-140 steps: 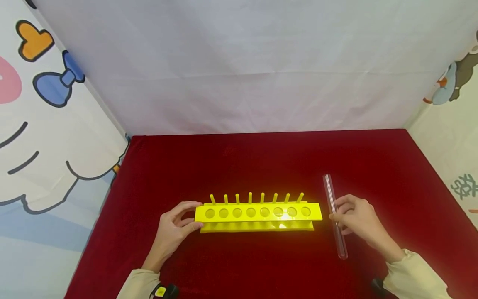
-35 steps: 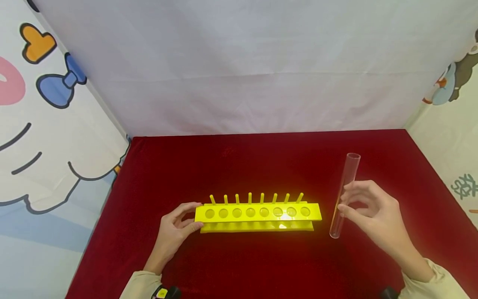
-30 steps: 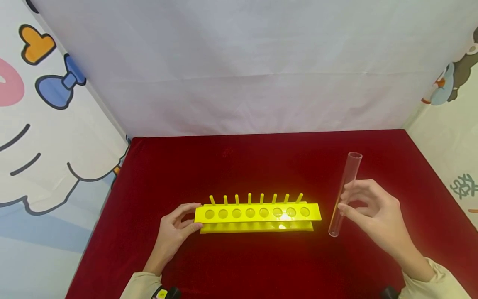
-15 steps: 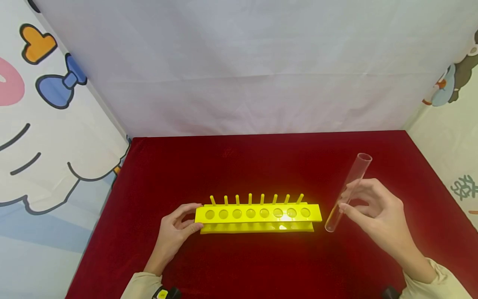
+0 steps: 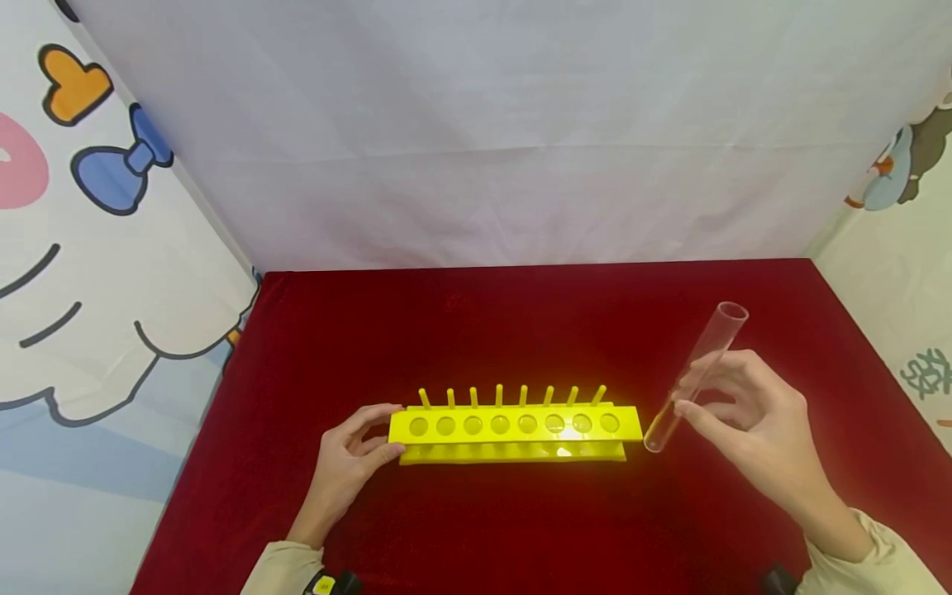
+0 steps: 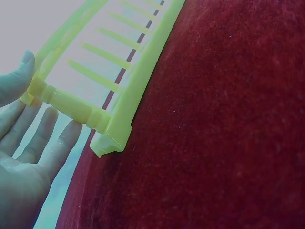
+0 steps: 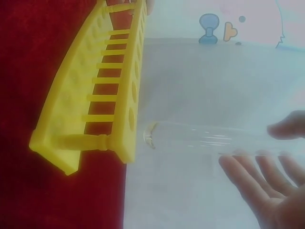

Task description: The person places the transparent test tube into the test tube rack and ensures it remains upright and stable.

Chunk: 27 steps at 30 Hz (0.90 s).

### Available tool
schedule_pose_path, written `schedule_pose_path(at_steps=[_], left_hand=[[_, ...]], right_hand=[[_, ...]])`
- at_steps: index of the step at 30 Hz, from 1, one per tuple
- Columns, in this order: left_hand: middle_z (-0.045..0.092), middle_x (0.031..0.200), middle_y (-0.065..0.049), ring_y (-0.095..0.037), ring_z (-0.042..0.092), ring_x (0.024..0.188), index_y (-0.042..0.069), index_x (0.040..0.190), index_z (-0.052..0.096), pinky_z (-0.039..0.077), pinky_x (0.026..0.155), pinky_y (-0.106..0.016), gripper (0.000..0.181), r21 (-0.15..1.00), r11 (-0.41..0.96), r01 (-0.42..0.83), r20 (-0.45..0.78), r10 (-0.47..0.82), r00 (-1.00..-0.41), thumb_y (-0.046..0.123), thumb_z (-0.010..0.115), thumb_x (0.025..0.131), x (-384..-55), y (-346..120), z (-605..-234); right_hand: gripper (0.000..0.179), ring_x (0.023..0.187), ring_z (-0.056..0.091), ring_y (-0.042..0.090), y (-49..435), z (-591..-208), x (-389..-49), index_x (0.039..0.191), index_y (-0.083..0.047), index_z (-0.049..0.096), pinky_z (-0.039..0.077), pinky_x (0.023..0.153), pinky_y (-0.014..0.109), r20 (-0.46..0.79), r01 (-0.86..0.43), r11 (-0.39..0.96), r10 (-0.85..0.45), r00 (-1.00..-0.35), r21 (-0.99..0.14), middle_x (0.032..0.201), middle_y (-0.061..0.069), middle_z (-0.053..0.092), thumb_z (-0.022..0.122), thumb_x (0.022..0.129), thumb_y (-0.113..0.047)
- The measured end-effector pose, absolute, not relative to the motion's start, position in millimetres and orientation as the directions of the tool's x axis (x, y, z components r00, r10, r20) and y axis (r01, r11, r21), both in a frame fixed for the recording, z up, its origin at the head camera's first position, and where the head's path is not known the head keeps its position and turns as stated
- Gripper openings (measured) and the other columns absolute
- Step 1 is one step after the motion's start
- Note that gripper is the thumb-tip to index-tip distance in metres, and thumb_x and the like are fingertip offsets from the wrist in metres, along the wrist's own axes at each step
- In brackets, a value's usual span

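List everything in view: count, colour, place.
Test-tube rack: 1, yellow, on the red cloth, mid-view
Pegs: 8, yellow, in a row along the rack's far side
Test tube: 1, clear, tilted, lower end beside the rack's right end
Cloth: 1, dark red, under the rack
Backdrop: 1, pale grey-white, behind the cloth
Left panel: 1, white and blue with cartoon print, left side
Right panel: 1, off-white with print, right side
Black wrist pieces: 2, black, one by each sleeve, bottom edge
Sleeves: 2, cream, lower left and lower right
Left hand: 1, bare, gripping the rack's left end
Right hand: 1, bare, holding the tube
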<state>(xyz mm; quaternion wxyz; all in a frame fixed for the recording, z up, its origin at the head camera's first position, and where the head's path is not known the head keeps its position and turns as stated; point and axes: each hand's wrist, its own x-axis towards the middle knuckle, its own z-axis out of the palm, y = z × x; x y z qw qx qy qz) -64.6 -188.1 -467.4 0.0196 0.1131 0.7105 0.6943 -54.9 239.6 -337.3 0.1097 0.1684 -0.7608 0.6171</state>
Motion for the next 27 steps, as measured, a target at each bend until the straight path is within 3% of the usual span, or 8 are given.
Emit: schedule_pose_path(at_steps=[7,17,27], left_hand=[[0.053,0.125,-0.023,-0.034,0.063,0.095,-0.008,0.126,0.052,0.056,0.077,-0.032,0.049,0.990,0.013,0.140,0.135,0.172,-0.976,-0.002,0.072,0.081,-63.7,-186.9,-465.6],[0.053,0.125,-0.020,-0.031,0.065,0.094,-0.008,0.126,0.051,0.056,0.077,-0.032,0.050,0.990,0.021,0.143,0.137,0.181,-0.974,-0.001,0.072,0.081,-64.0,-187.8,-467.4],[0.054,0.126,-0.018,-0.030,0.065,0.093,-0.004,0.127,0.052,0.056,0.077,-0.033,0.050,0.990,0.014,0.143,0.138,0.185,-0.973,0.000,0.072,0.081,-63.3,-187.7,-466.8]], right_hand=[[0.042,0.085,0.064,0.020,237.8,-334.3,-55.3,0.106,0.010,0.052,0.056,0.069,0.027,0.348,-0.364,0.231,-0.107,-0.931,-0.902,0.094,0.012,0.060,0.066,0.070,0.025],[0.041,0.085,0.064,0.022,236.4,-340.1,-59.8,0.104,0.016,0.051,0.056,0.070,0.025,0.463,-0.474,0.062,-0.142,-0.875,-0.878,0.093,0.019,0.060,0.061,0.067,0.032],[0.039,0.086,0.065,0.021,232.7,-338.2,-62.3,0.101,0.017,0.051,0.055,0.072,0.024,0.489,-0.499,0.036,-0.153,-0.859,-0.866,0.093,0.019,0.060,0.062,0.067,0.032]])
